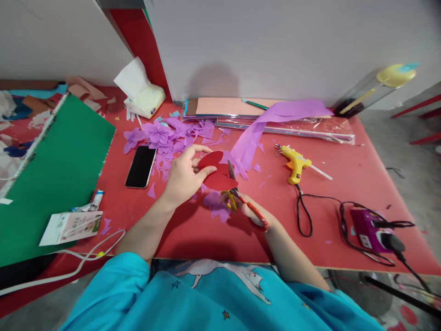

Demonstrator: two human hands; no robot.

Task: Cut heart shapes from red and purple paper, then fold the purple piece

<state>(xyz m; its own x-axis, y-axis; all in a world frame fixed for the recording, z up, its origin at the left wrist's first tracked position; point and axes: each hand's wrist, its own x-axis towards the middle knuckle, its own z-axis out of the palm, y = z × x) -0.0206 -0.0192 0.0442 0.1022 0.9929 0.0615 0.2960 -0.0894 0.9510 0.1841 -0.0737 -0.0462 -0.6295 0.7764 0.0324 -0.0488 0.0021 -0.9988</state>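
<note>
Between the thumb and fingers of my left hand (189,175) is a piece of red paper (217,178) with a curved, rounded outline. My right hand (254,210) grips a pair of scissors (251,208) by the red and yellow handles, and its fingers are partly hidden behind them. The blades stand apart at the right edge of the red paper, one of them showing over its face. Beneath the hands lie purple paper scraps (220,210) on the red tabletop (193,234).
Purple paper flowers (157,133) and scraps lie behind a phone (141,166). A yellow glue gun (293,163) rests at the right, its cord near a purple power adapter (370,230). Paper packs (285,128) line the wall, beside a tissue pack (146,99). A green board (65,174) leans left.
</note>
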